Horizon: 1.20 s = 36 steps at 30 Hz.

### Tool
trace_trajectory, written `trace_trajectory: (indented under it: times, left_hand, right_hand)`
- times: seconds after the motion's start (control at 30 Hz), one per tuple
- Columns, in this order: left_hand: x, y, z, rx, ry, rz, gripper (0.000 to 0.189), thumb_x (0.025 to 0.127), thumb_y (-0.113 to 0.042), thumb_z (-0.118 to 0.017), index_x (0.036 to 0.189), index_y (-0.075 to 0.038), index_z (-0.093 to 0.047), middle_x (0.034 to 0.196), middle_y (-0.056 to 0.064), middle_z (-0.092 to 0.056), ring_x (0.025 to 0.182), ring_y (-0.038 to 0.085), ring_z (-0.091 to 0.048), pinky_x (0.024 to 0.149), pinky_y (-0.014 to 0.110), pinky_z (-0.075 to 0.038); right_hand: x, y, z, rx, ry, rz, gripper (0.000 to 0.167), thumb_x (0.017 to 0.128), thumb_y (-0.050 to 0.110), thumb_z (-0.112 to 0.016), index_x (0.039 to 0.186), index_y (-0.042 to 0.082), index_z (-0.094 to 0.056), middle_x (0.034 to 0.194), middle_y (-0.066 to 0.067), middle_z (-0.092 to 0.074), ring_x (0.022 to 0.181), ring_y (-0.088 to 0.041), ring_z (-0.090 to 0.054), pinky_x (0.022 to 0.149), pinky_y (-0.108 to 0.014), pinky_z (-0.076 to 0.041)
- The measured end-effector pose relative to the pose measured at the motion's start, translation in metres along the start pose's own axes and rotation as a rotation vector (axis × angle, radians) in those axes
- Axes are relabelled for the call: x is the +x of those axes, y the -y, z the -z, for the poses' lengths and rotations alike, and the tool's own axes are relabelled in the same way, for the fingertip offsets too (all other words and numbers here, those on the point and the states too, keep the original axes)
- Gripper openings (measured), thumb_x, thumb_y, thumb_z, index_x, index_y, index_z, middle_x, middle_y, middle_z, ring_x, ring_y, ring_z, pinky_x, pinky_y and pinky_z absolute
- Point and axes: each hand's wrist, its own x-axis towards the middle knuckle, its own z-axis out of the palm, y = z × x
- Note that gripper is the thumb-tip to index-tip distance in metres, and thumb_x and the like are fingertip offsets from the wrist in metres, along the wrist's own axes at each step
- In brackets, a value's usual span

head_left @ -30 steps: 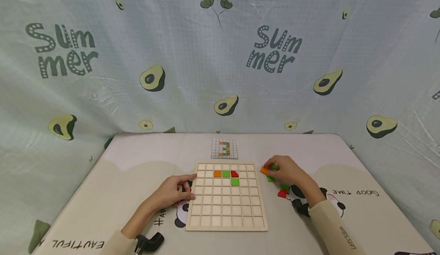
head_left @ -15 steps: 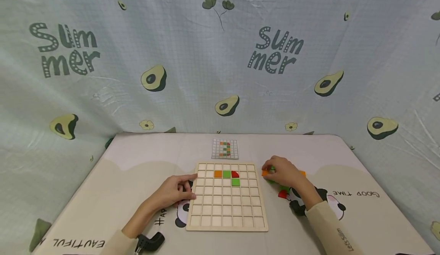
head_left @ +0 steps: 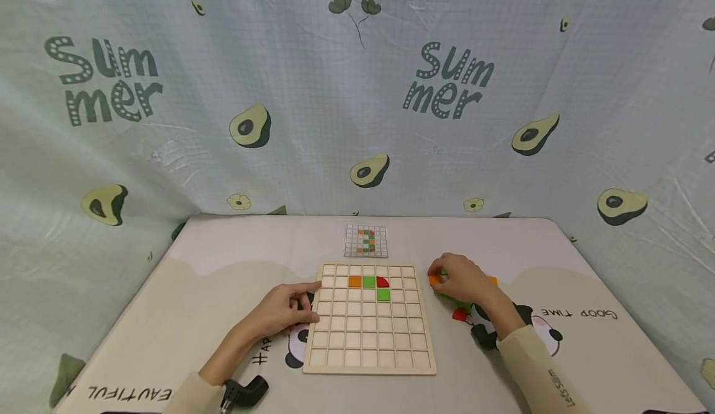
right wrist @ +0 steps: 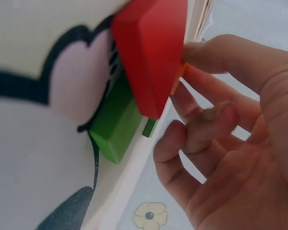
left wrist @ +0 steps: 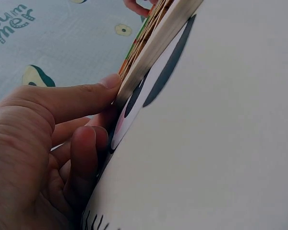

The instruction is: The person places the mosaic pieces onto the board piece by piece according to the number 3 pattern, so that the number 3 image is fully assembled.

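Right hand (head_left: 460, 277) pinches an orange tile (head_left: 434, 280) beyond the grid board's (head_left: 368, 324) right edge. Left hand (head_left: 277, 308), thumb and forefinger apart, touches its left.

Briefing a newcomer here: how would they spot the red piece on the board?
Find the wooden grid board. In its second row from the far edge, the red piece is the rightmost of three. One rounded corner sets it apart from the adjoining green squares.

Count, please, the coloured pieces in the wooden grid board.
4: an orange square, green square and red quarter-circle in one row; another green square on the red piece's near side. None is hidden.
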Motion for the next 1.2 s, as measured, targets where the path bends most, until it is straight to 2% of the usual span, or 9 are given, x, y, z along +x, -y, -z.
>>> trace_trajectory:
  times: [0.23,0.5,0.77,0.93,1.2]
  left_hand:
    - [0.000,0.000,-0.001,-0.007,0.001,-0.001,0.072,0.088,-0.021,-0.083,0.150,0.001,-0.052,0.080,0.002,-0.066,0.046,0.005,-0.045,0.040,0.025,-0.041]
    - [-0.001,0.000,-0.001,-0.011,0.007,-0.008,0.072,0.088,-0.020,-0.083,0.150,0.002,-0.052,0.080,0.003,-0.066,0.045,0.005,-0.045,0.041,0.024,-0.040]
    - [-0.001,0.001,-0.001,-0.009,-0.002,-0.007,0.072,0.088,-0.021,-0.083,0.149,0.002,-0.052,0.080,0.002,-0.066,0.045,0.005,-0.045,0.040,0.025,-0.041]
    - [0.000,0.001,-0.001,0.008,-0.007,-0.004,0.072,0.088,-0.021,-0.083,0.149,0.001,-0.053,0.080,0.001,-0.066,0.046,0.005,-0.045,0.041,0.025,-0.041]
    - [-0.001,0.000,-0.001,0.001,-0.008,0.004,0.073,0.088,-0.022,-0.084,0.149,0.000,-0.053,0.080,0.001,-0.065,0.046,0.005,-0.044,0.040,0.025,-0.040]
  right_hand:
    - [-0.001,0.005,0.005,-0.022,-0.021,0.024,0.019,0.087,0.013,-0.077,0.106,0.010,-0.076,0.106,-0.002,-0.072,0.099,-0.025,-0.068,0.086,-0.045,-0.057]
    - [-0.005,0.015,0.017,0.030,-0.052,0.015,0.021,0.088,0.009,-0.075,0.109,0.009,-0.075,0.106,-0.002,-0.071,0.099,-0.026,-0.066,0.084,-0.043,-0.056]
    - [-0.005,0.027,0.022,0.067,-0.073,0.078,0.023,0.088,0.011,-0.077,0.111,0.007,-0.075,0.105,-0.002,-0.071,0.077,-0.014,-0.057,0.069,-0.028,-0.048]
    - [-0.007,0.037,0.022,0.097,-0.066,0.107,0.022,0.088,0.011,-0.078,0.110,0.008,-0.076,0.106,-0.001,-0.071,0.064,-0.007,-0.049,0.061,-0.023,-0.046]
    - [-0.005,0.050,0.016,0.128,-0.044,0.149,0.022,0.087,0.011,-0.078,0.108,0.010,-0.076,0.105,0.000,-0.069,0.063,-0.004,-0.049,0.062,-0.021,-0.047]
